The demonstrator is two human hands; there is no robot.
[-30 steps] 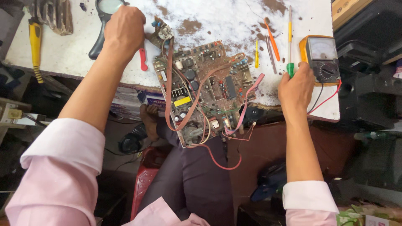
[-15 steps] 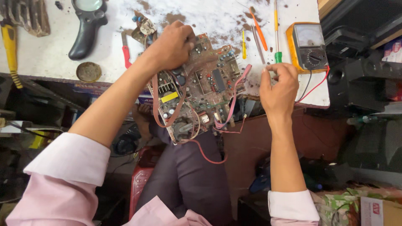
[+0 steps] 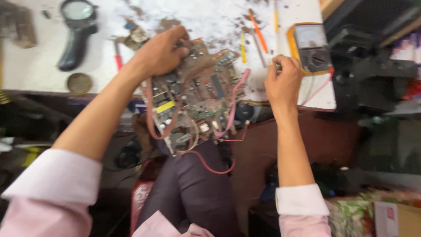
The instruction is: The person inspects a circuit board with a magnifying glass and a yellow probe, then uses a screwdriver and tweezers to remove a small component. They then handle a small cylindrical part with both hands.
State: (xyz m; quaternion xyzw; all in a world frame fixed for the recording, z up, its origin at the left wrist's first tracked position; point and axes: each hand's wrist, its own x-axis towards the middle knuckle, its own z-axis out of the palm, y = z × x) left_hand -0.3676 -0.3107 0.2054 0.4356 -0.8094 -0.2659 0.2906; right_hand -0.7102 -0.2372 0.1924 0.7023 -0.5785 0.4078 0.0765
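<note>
- White workbench [image 3: 39,66]: stained, scattered with brown debris.
- Cardboard box [image 3: 397,219]: lower right, red label.
- Left hand [image 3: 160,55]: fingers clasp circuit board [image 3: 197,101].
- Right hand [image 3: 284,81]: fingers pinch small green-tipped tool [image 3: 278,66] beside yellow multimeter [image 3: 310,47].

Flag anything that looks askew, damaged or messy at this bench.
The circuit board hangs tilted half off the table edge, gripped by the left hand, loose wires dangling over the lap. The white tabletop is chipped and blotched brown. The right hand is closed beside the multimeter.
</note>
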